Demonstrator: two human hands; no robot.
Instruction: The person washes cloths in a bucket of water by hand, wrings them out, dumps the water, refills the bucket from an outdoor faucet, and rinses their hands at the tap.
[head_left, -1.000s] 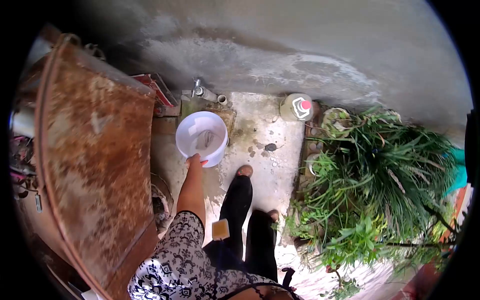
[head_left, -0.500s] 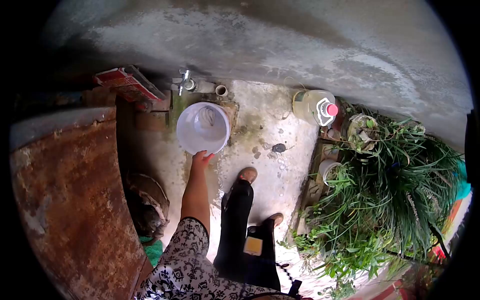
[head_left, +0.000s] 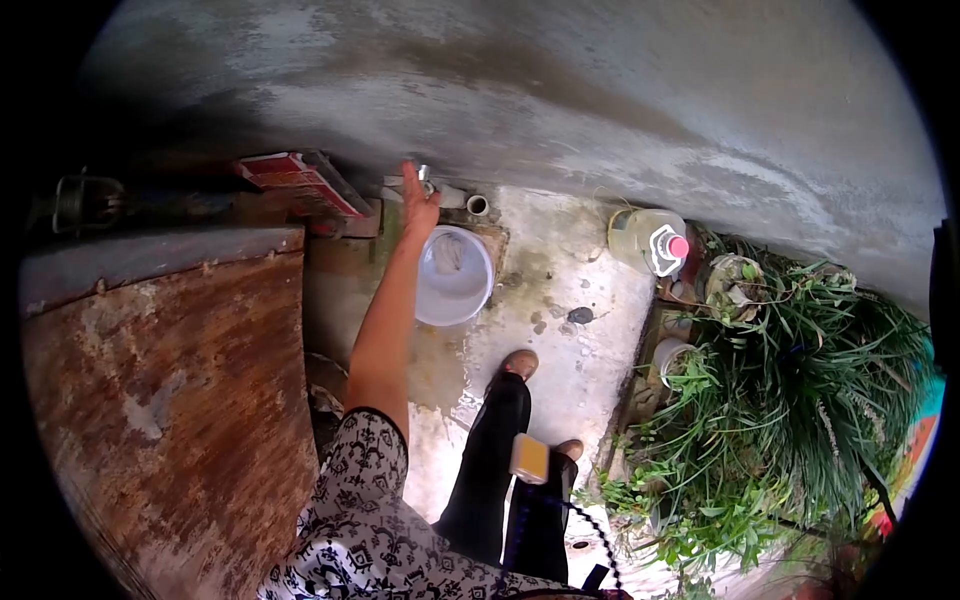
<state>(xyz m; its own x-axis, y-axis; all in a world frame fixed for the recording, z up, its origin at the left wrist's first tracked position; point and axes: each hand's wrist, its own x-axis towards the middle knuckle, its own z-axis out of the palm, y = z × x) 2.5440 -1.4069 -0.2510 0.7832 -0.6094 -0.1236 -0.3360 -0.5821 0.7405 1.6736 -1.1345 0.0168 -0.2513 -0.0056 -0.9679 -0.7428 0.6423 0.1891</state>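
Note:
My left hand (head_left: 420, 208) is up at the metal tap (head_left: 425, 174) on the wall, fingers stretched out and thumb apart, on either side of it. Whether the fingers touch the tap I cannot tell. Just below, a white plastic bucket (head_left: 478, 303) stands upright on the wet concrete floor, partly behind my forearm. A pale shape shows inside the bucket, too unclear to name. My right hand is out of view.
A rusty metal sheet (head_left: 190, 400) fills the left side. Near the wall lean red-printed boards (head_left: 305, 180) and an open pipe end (head_left: 478, 205). A large jug with a pink cap (head_left: 645, 240) stands right of the bucket, beside leafy plants (head_left: 800, 370).
My left hand has let go of the bucket's rim and moved up to the tap. The bucket stays under the tap; the view has shifted slightly.

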